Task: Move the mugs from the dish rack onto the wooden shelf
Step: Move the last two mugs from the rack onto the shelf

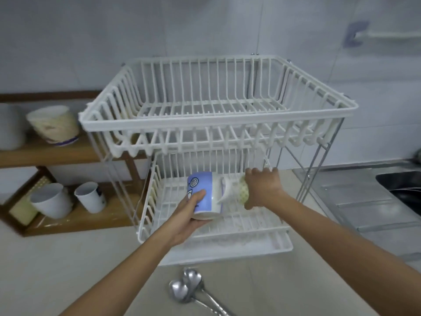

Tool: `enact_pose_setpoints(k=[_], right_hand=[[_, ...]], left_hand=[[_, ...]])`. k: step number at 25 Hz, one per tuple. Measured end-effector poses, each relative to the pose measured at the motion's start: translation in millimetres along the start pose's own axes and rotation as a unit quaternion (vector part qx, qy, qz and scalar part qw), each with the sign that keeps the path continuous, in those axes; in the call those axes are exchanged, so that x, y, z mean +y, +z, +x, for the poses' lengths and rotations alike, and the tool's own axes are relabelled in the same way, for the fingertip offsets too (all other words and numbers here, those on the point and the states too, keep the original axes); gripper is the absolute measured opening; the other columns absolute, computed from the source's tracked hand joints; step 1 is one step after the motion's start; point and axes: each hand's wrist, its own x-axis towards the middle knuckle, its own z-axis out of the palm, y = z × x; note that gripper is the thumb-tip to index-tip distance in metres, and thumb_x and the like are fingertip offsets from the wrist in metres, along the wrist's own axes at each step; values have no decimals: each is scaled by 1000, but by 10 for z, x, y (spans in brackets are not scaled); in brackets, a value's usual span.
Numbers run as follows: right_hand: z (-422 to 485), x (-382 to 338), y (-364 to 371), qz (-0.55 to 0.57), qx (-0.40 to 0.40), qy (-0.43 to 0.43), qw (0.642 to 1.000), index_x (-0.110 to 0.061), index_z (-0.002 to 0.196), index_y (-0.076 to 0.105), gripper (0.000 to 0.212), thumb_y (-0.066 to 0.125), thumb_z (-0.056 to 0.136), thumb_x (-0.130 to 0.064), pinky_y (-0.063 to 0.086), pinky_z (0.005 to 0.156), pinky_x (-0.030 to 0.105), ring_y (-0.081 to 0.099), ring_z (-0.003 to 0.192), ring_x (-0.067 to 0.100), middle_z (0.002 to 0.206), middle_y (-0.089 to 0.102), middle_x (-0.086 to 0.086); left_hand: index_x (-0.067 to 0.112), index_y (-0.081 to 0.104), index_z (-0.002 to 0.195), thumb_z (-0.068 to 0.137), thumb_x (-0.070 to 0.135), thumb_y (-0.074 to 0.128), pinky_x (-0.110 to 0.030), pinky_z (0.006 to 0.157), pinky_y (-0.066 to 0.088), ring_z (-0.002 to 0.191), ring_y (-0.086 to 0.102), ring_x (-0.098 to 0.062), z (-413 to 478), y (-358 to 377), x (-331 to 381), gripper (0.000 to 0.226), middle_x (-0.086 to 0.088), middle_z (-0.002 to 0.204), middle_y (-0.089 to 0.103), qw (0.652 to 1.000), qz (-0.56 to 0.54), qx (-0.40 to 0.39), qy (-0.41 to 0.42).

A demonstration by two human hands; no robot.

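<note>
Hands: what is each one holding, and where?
Left hand grips the blue mug around its body; right hand grasps a second, greenish-patterned mug around its side.

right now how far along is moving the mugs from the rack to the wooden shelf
Done: four cups already sit on the two-tier wooden shelf. In hand: the left hand holds a blue spiral-print mug, and the right hand grips a white green-patterned mug in the white wire dish rack's lower tier. Left: shelving both.
</note>
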Motion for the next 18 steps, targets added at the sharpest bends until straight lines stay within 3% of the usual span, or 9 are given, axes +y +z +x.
enact_pose_setpoints(k=[3,5,7,10,13,18], right_hand=[[-260,-19,-90,248,15,32,968,-19,128,38,102,65,49,-77,42,90,45,59,108,29,114,63,3],[-474,-125,-74,424,23,-14,905,-25,122,42,98,70,44,-75,51,77,37,61,100,25,108,62,-2],[-711,-294,-68,524,41,-87,846,-38,112,45,84,76,40,-69,50,67,21,62,95,13,102,62,-16],[-1060,-738,-139,616,52,-163,769,-47,106,50,74,83,40,-51,48,70,8,61,98,-1,102,65,-22],[-1323,-1331,-316,661,80,-196,720,-47,111,49,79,86,42,-39,47,74,6,59,101,-6,110,60,-29],[-1493,-2364,-822,712,140,-171,667,-50,108,47,78,87,42,-40,44,72,2,57,100,-11,108,58,-36]], left_hand=[[12,72,109,53,44,87,-41,83,59,98,70,-26,-550,-236,-97,67,-13,116,70,992,-118,-28,-48],[8,73,107,39,41,94,-42,76,61,94,71,-28,-917,-471,-193,79,-16,114,71,987,-145,-24,-62],[6,71,105,29,38,97,-38,65,61,88,73,-28,-1254,-750,-274,86,-17,106,73,988,-141,6,-58],[10,63,108,19,48,94,-29,60,59,83,74,-21,-1694,-1176,-239,101,-9,96,77,995,-73,57,-35],[11,60,112,23,54,89,-27,63,59,83,74,-18,-1932,-1623,-13,102,-8,97,77,994,7,106,11],[12,61,113,58,31,79,-29,69,57,83,70,-19,-1889,-2481,504,60,-8,102,75,954,162,241,70]])
